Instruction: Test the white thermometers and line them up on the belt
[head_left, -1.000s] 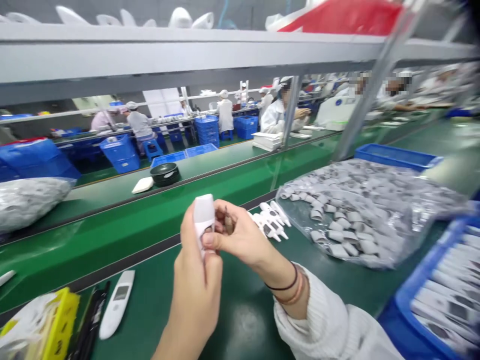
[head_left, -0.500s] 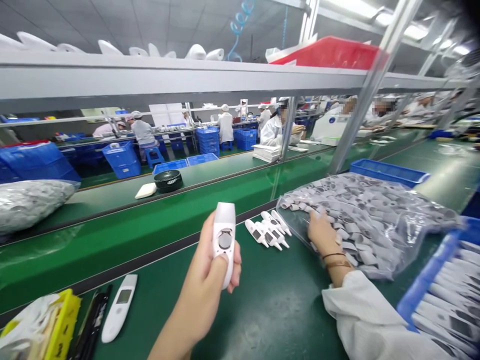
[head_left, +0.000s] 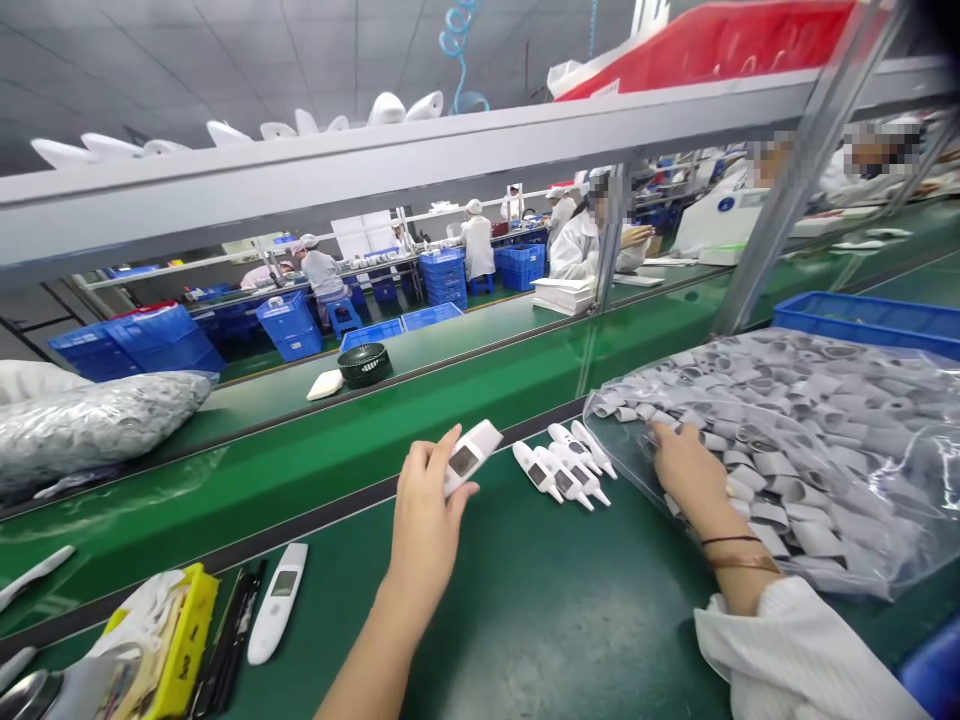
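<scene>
My left hand [head_left: 424,510] grips a white handheld device [head_left: 471,455] with a small grey screen, tilted toward the right over the green mat. Just to its right lie several identical white devices [head_left: 566,468] in a row. My right hand [head_left: 686,465] rests inside a clear plastic bag [head_left: 825,450] full of small grey-white caps, fingers curled down among the caps; what they pinch is hidden. Another white device [head_left: 276,602] lies at the lower left.
A green conveyor belt [head_left: 300,450] runs across in front of me. A black round fan [head_left: 364,365] and a full plastic bag [head_left: 90,425] sit beyond it. A yellow box [head_left: 180,640] is lower left, blue crates [head_left: 862,315] at right. Other workers sit at far lines.
My left hand has lowered the device and tipped it toward the row of devices, screen side now up. My right hand left the device earlier and stays in the bag of caps.
</scene>
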